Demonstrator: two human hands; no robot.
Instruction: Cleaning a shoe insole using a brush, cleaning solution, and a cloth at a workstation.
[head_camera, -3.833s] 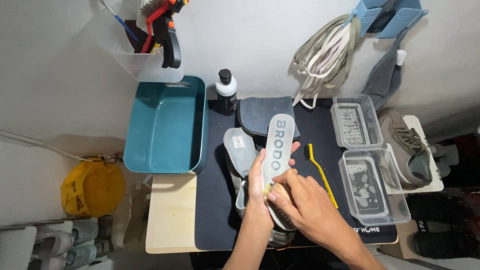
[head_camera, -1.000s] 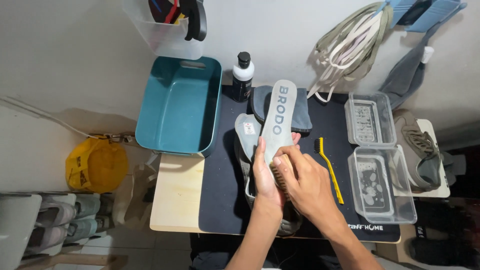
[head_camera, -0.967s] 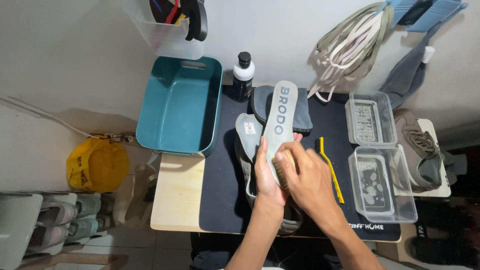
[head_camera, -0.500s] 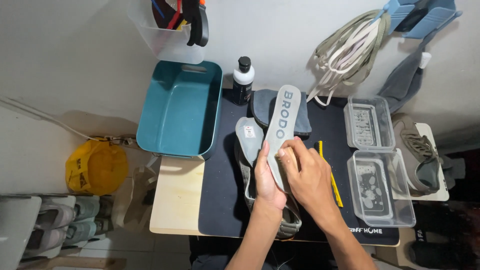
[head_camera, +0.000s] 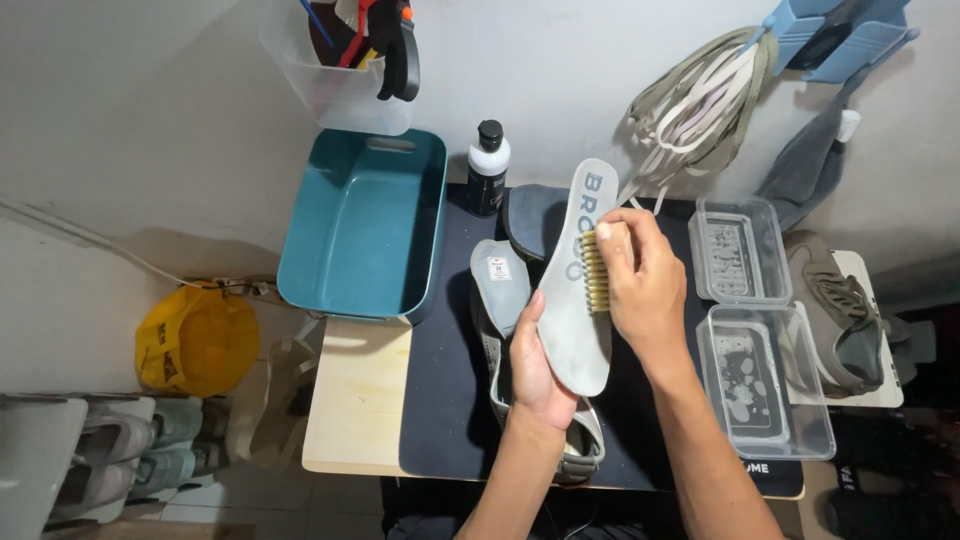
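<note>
Head view: insole (head_camera: 578, 290), grey, long and flat, is held up over the dark mat (head_camera: 440, 400) near the middle of the tabletop (head_camera: 350, 420). It looks light, thin and bendy, probably foam, so it likely flexes under pressure unless backed from behind. The left hand (head_camera: 535, 365) is closed around its near end, thumb along the left edge, which seems the sensible place to hold it. The right hand (head_camera: 640, 285) is wrapped around a small brush (head_camera: 594, 272) whose pale bristles touch the insole's right edge, partway up.

Counted: one insole in hand and one more (head_camera: 500, 285) lying flat on the mat just left of it; one grey shoe (head_camera: 560, 440) under the left hand and another (head_camera: 840, 320) at the right edge; two clear plastic trays (head_camera: 765, 375); one teal tub (head_camera: 360, 225) far left; one black bottle (head_camera: 487, 170); one bundle of laces (head_camera: 695, 105) on the wall.
</note>
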